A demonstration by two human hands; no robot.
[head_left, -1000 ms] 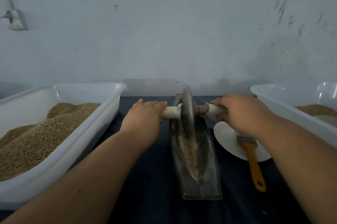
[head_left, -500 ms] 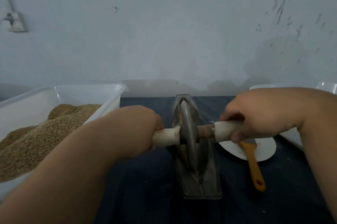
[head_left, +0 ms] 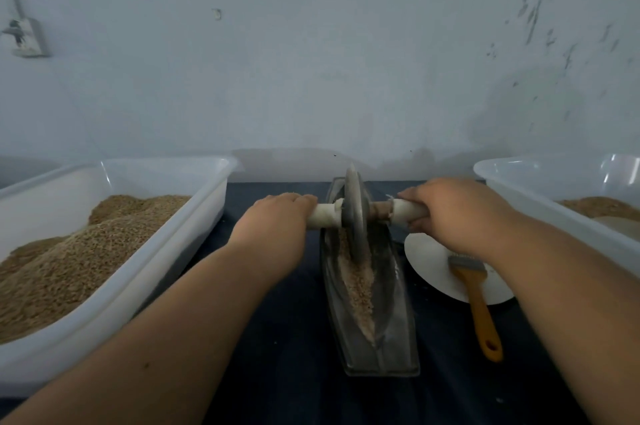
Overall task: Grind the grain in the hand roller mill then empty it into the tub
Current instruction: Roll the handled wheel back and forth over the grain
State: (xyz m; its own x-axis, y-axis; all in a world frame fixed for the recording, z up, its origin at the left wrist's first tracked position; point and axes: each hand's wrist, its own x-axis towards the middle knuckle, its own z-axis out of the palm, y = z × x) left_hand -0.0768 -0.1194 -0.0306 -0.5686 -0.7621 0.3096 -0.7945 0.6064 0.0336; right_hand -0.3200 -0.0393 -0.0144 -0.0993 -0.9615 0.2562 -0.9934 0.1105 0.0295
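Note:
The hand roller mill is a grey boat-shaped metal trough [head_left: 398, 331] in the middle of the dark table, with a grey grinding wheel [head_left: 354, 213] standing upright at its far end. Crushed grain [head_left: 356, 282] lies along the trough's groove. A white-wrapped axle runs through the wheel. My left hand [head_left: 277, 220] grips the axle's left handle and my right hand [head_left: 446, 213] grips the right handle. A white tub [head_left: 509, 182] at the right holds some brown ground grain [head_left: 602, 208].
A large white tub [head_left: 180, 251] heaped with whole grain [head_left: 69, 258] stands at the left. A white plate [head_left: 433, 268] with an orange-handled brush [head_left: 479, 307] lies right of the trough. A pale wall rises close behind the table.
The wheel was pulled toward me to the trough's near part half a second ago, and has now rolled back to the far end with both hands still on the handles.

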